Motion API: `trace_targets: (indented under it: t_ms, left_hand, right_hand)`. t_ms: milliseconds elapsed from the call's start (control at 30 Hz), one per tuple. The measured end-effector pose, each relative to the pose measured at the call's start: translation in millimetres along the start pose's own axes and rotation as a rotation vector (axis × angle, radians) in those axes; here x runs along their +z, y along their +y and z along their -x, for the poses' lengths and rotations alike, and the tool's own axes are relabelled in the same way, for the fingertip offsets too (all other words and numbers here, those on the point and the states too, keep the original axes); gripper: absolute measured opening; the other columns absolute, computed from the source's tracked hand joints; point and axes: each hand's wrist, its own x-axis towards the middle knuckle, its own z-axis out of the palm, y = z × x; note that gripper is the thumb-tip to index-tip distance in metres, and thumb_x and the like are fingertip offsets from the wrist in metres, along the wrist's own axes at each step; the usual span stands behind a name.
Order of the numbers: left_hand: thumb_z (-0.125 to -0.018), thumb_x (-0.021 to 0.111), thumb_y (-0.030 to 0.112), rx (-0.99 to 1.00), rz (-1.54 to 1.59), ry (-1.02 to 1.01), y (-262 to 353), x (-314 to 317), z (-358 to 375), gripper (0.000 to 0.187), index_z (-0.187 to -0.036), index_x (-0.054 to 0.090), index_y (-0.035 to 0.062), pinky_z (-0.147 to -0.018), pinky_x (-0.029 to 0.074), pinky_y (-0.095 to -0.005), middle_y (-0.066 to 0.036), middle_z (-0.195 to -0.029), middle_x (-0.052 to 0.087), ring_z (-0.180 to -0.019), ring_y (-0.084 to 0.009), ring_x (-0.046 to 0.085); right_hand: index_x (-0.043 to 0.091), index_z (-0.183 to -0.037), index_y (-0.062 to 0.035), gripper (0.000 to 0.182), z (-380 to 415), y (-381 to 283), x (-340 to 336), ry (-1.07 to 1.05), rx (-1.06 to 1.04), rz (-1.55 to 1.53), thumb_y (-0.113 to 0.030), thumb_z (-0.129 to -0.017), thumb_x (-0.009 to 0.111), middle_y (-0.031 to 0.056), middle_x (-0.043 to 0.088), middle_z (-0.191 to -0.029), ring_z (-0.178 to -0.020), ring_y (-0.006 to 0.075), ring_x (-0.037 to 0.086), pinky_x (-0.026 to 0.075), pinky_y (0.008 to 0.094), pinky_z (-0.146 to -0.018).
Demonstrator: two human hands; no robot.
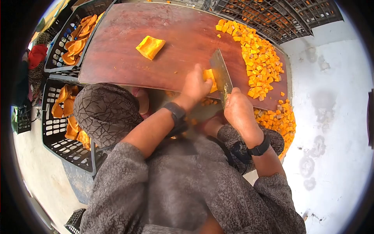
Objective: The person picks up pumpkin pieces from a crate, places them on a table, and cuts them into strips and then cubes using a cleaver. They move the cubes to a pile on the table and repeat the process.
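My right hand point(238, 111) is closed round the handle of a cleaver point(221, 74), whose wide blade stands upright at the near edge of the reddish-brown table point(175, 23). Just left of the blade, my left hand point(196, 86) presses on an orange pumpkin piece point(209, 79), its fingers bent against it. The blade's side is right beside that piece. A larger pumpkin chunk point(150, 47) lies farther back on the table, touched by neither hand. Many diced cubes point(253, 50) are spread along the table's right side.
More cubes point(286, 121) are heaped below the table's right corner. Black crates point(87, 156) with curved pumpkin pieces point(74, 48) stand at the left. Other black crates point(269, 19) stand beyond the far edge. A pale wall or floor surface point(323, 97) lies at the right.
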Motion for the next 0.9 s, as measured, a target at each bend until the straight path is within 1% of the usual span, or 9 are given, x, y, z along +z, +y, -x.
trace_targets:
  t_ms: [33,100,133,200,267,533,600,733,900]
  left_hand:
    - [-0.076,0.064,0.016,-0.001,-0.001,0.017,-0.6,1.1,0.3,0.037,-0.102,0.050,-0.0061,-0.075,0.052,-0.0458,-0.030,-0.084,0.064,-0.085,-0.0431,0.064]
    - [-0.076,0.064,0.016,-0.003,0.003,0.030,-2.3,3.8,0.7,0.036,-0.102,0.050,-0.0062,-0.074,0.052,-0.0459,-0.030,-0.083,0.064,-0.083,-0.0432,0.064]
    - [-0.076,0.063,0.015,-0.006,0.001,0.038,-2.1,4.4,0.5,0.036,-0.101,0.050,-0.0061,-0.074,0.052,-0.0458,-0.030,-0.083,0.063,-0.083,-0.0434,0.064]
    - [-0.076,0.063,0.015,-0.013,0.000,0.045,-2.0,5.3,0.4,0.036,-0.101,0.050,-0.0059,-0.074,0.052,-0.0457,-0.030,-0.083,0.063,-0.083,-0.0436,0.064]
    - [-0.077,0.065,0.014,-0.007,0.032,0.049,-2.2,7.0,0.8,0.033,-0.100,0.048,-0.0029,-0.072,0.050,-0.0510,-0.031,-0.083,0.063,-0.081,-0.0467,0.062]
    - [-0.075,0.065,0.016,-0.010,0.009,0.068,7.4,11.8,-9.7,0.034,-0.099,0.050,-0.0039,-0.072,0.052,-0.0469,-0.028,-0.080,0.064,-0.081,-0.0443,0.064]
    - [-0.075,0.065,0.016,0.001,0.031,0.082,7.1,16.1,-12.5,0.034,-0.099,0.050,-0.0036,-0.072,0.052,-0.0470,-0.028,-0.079,0.064,-0.080,-0.0443,0.064]
    - [-0.074,0.066,0.016,0.001,0.029,0.078,7.1,22.8,-22.8,0.035,-0.099,0.050,-0.0029,-0.072,0.052,-0.0471,-0.028,-0.079,0.064,-0.080,-0.0437,0.064]
    - [-0.073,0.067,0.016,-0.019,-0.003,0.042,13.2,19.3,-21.8,0.036,-0.100,0.050,-0.0022,-0.075,0.052,-0.0466,-0.028,-0.081,0.064,-0.081,-0.0430,0.065]
  right_hand:
    - [0.052,-0.088,0.0042,0.012,-1.4,1.3,2.0,-0.002,0.000,0.004,-0.008,-0.088,0.054,0.0286,0.061,-0.076,-0.078,0.0473,0.061,0.048,0.0507,-0.071]
    - [0.051,-0.085,-0.0015,0.007,-3.2,5.6,6.9,0.107,-0.113,0.094,-0.007,-0.081,0.055,0.0180,0.062,-0.067,-0.065,0.0384,0.063,0.050,0.0475,-0.059]
    - [0.051,-0.085,-0.0015,0.007,-4.2,3.4,5.7,0.105,-0.112,0.099,-0.007,-0.081,0.055,0.0180,0.062,-0.067,-0.065,0.0384,0.063,0.050,0.0475,-0.059]
    - [0.051,-0.087,0.0041,0.013,-7.0,-4.1,3.7,0.010,0.014,0.040,-0.009,-0.089,0.054,0.0285,0.061,-0.075,-0.078,0.0464,0.061,0.049,0.0499,-0.071]
    - [0.051,-0.087,0.0041,0.014,-12.6,-3.8,9.2,0.012,-0.004,0.030,-0.010,-0.089,0.053,0.0285,0.061,-0.076,-0.079,0.0464,0.061,0.049,0.0500,-0.071]
    - [0.052,-0.089,0.0038,0.017,-21.7,13.2,4.3,0.112,-0.127,0.009,-0.013,-0.091,0.053,0.0284,0.061,-0.077,-0.080,0.0474,0.061,0.048,0.0504,-0.071]
    - [0.053,-0.086,-0.0013,0.008,-21.1,15.9,0.4,0.076,-0.061,0.099,-0.008,-0.082,0.054,0.0200,0.062,-0.072,-0.071,0.0392,0.063,0.051,0.0481,-0.063]
    - [0.053,-0.086,-0.0011,0.008,-24.5,19.7,1.8,0.053,-0.016,0.080,-0.008,-0.082,0.054,0.0203,0.062,-0.072,-0.071,0.0399,0.063,0.051,0.0483,-0.063]
    - [0.052,-0.088,0.0031,0.013,-36.8,19.0,11.6,0.054,0.009,-0.003,-0.010,-0.089,0.054,0.0276,0.061,-0.077,-0.080,0.0464,0.061,0.048,0.0502,-0.071]
